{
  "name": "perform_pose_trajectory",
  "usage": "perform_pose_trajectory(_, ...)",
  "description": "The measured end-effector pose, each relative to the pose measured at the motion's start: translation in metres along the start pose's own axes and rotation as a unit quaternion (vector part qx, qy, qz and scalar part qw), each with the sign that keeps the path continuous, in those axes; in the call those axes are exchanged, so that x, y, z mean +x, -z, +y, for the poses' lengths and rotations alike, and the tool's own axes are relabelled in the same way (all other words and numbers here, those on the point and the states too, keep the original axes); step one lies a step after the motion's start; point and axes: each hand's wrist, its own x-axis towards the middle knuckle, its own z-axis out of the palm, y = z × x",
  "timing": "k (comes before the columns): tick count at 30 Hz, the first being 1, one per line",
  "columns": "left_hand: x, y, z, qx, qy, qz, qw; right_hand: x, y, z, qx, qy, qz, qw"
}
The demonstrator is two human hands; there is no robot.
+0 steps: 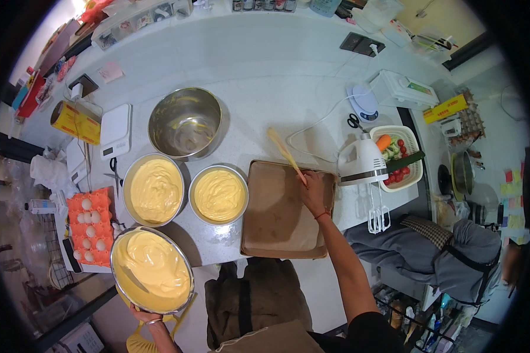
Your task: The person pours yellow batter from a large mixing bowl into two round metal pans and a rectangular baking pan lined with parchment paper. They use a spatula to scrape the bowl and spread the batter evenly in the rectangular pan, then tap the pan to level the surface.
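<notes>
My left hand [145, 314] grips the lower rim of a metal mixing bowl [191, 282], tilted and held off the table's front edge. Smooth pale-yellow batter [157, 260] lies inside it. In my right hand [313, 194] is a spatula [285, 150], its blade smeared with yellow and pointing away from me. That hand is over a rectangular baking pan lined with brown paper [269, 212]. Left of the pan stand a small round cake tin [246, 198] and a larger round tin [126, 194], both filled with yellow batter. Behind them sits a big steel bowl [185, 119] with batter traces.
An orange egg tray [75, 207] with several eggs is at the left, near scissors [113, 165] and a kitchen scale [116, 128]. On the right are a corded hand mixer [360, 159] and a white vegetable basket [413, 181]. A person in grey [424, 260] is beyond the right edge.
</notes>
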Motion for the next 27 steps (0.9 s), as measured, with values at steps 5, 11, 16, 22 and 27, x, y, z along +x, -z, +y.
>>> perform_pose_trajectory(5,-0.004,0.001,0.0,-0.003,-0.003,0.025,1.0,-0.027,-0.002,0.015,-0.121,-0.062,0.021,0.99)
perform_pose_trajectory(11,-0.01,-0.007,-0.005,-0.012,0.001,0.005,1.0,-0.031,-0.006,0.026,-0.139,-0.154,0.049,0.977)
perform_pose_trajectory(16,-0.011,-0.006,-0.005,-0.033,-0.01,0.043,0.998,-0.033,0.015,-0.021,0.124,-0.167,-0.01,0.978)
perform_pose_trajectory(22,-0.01,0.0,-0.01,-0.041,-0.006,0.021,0.999,-0.087,-0.015,-0.139,0.498,-0.286,-0.221,0.789)
perform_pose_trajectory(27,-0.008,0.0,-0.013,-0.066,-0.019,0.01,0.998,-0.085,-0.042,-0.175,0.533,-0.26,-0.158,0.789)
